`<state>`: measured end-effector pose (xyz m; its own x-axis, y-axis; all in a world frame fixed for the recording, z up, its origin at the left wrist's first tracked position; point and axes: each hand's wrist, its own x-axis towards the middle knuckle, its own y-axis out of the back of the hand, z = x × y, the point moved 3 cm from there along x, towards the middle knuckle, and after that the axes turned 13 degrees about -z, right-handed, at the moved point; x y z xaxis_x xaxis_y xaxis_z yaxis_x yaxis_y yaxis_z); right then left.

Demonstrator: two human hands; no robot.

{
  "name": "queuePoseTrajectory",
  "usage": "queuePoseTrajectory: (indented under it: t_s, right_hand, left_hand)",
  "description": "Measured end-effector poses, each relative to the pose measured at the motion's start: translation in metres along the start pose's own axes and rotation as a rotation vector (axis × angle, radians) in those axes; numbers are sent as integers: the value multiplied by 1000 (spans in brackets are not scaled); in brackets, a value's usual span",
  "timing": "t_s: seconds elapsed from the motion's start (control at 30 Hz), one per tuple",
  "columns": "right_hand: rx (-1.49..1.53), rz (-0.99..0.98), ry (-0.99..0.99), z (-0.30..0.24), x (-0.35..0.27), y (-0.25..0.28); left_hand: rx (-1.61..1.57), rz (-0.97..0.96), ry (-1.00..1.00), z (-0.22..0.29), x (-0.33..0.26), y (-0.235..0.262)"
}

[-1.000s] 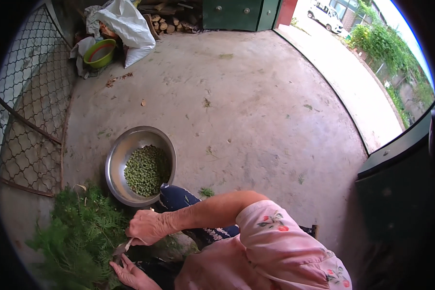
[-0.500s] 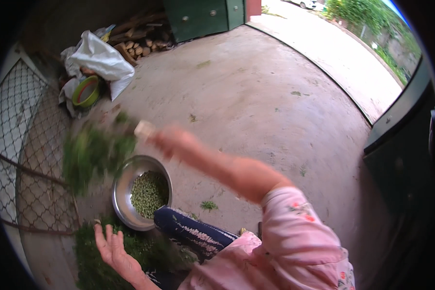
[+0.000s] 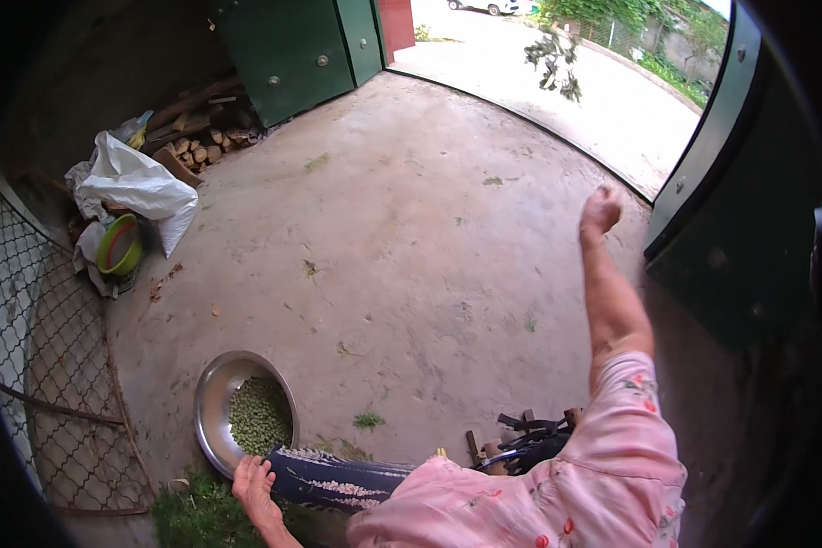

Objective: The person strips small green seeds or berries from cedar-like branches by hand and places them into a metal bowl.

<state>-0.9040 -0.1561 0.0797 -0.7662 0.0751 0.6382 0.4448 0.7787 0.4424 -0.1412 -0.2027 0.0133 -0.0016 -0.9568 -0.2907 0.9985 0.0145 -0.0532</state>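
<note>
A leafy green sprig (image 3: 554, 66) is in the air at the upper right, apart from my right hand (image 3: 601, 212). That arm is stretched far out over the floor, its fingers curled in with nothing visible in them. At the lower left, my left hand (image 3: 255, 484) is beside my knee, by the near rim of a metal bowl (image 3: 212, 402). Its fingers are extended and hold nothing I can see. Inside the bowl lie many small round green pieces (image 3: 259, 416), whose kind I cannot make out. Below the bowl is a heap of green leafy stems (image 3: 196, 516), partly hidden by my left hand and leg.
A wire-mesh panel (image 3: 64, 402) stands at the left. Behind it are a white sack (image 3: 137, 178), a green basin (image 3: 119, 245) and stacked firewood (image 3: 196, 151). Green metal doors (image 3: 283, 59) flank the opening to a bright road. Leaf scraps (image 3: 369, 420) dot the concrete floor.
My right arm has swung from the left to the far right, and the leafy sprig has left that hand. My left hand is now closer to my knee. The view has shifted.
</note>
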Motion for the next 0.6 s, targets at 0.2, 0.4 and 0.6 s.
queuePoseTrajectory:
  t_s: [0.2, 0.4, 0.6]
  right_hand:
    - [174, -420, -35, -16, -155, -37]
    - [414, -694, -30, -57, -267, -35]
    - [426, -911, -89, -77, -356, -23]
  left_hand:
    - [17, 64, -23, 25, -10, 7]
    - [-23, 100, -38, 17, 0, 22]
    - [1, 50, -56, 17, 3, 11]
